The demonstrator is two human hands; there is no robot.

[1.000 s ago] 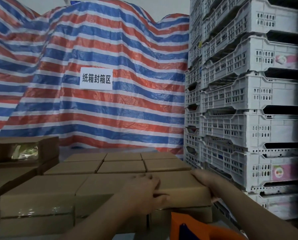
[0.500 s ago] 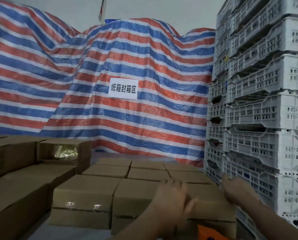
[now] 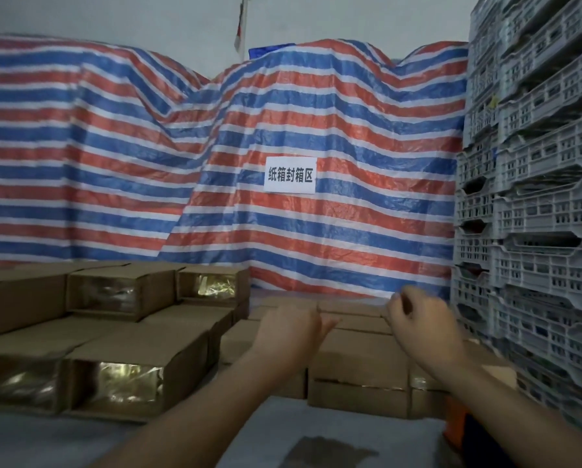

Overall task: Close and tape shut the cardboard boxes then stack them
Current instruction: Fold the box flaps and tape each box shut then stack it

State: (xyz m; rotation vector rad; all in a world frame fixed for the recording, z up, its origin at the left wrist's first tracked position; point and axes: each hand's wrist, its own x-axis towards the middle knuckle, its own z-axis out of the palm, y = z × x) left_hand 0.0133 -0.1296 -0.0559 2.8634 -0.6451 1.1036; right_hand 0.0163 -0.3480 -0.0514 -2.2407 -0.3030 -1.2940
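Dim, bluish light; motion-blurred hands, tape glare on the boxes (image 3: 132, 386), wide-angle bending at edges.
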